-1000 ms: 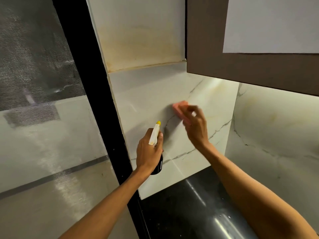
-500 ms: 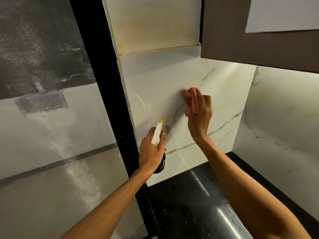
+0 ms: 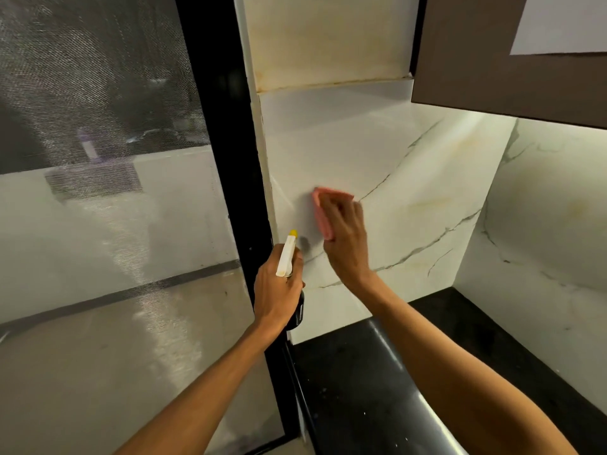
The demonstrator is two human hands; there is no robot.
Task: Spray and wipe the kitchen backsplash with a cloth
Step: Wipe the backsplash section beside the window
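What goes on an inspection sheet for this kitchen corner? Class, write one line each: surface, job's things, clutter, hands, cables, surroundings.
Surface: white veined backsplash, yellowish marks; black countertop with pale specks.
Job's things: pink cloth against the backsplash; spray bottle, yellow nozzle.
Clutter: nothing seen.
Hands: left hand grips the spray bottle; right hand holds the pink cloth to the backsplash.
Cables: nothing seen.
Surroundings: mesh screen in black frame at left; brown cabinet above.
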